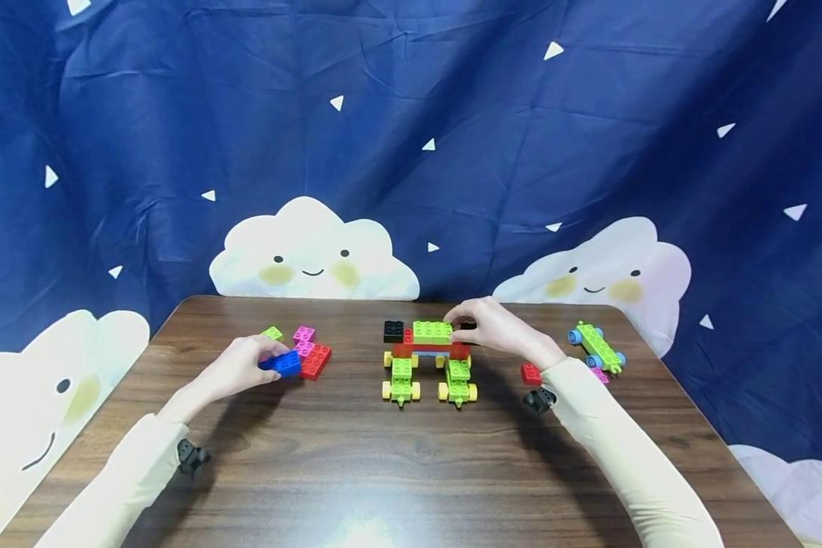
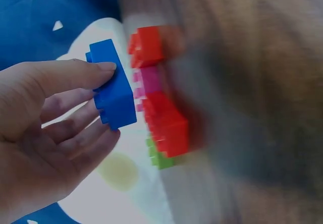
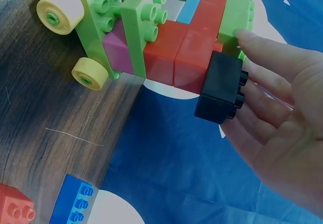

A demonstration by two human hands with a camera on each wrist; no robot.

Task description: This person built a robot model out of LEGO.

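Note:
My left hand (image 1: pixel 236 367) pinches a blue toy brick (image 2: pixel 118 100) between thumb and fingers, held above the table at the left. On the table in the middle stands a built toy structure with green wheeled bases (image 1: pixel 402 373) on yellow wheels, joined by red bricks (image 3: pixel 194 57). Across its top sit light green bricks (image 1: pixel 430 332). My right hand (image 1: pixel 496 331) grips the light green brick at the right end of the top, thumb on the near side. A black brick (image 3: pixel 217 88) sticks out just below that thumb; another black brick (image 1: pixel 393 330) sits at the left end.
Beside the left hand lie a red brick (image 1: pixel 315 361), pink bricks (image 1: pixel 304 335) and a green brick (image 1: pixel 272 333). At the right are a green wheeled base (image 1: pixel 597 348) with blue wheels, a red brick (image 1: pixel 530 373) and a pink piece (image 1: pixel 599 375). A blue curtain hangs behind the table.

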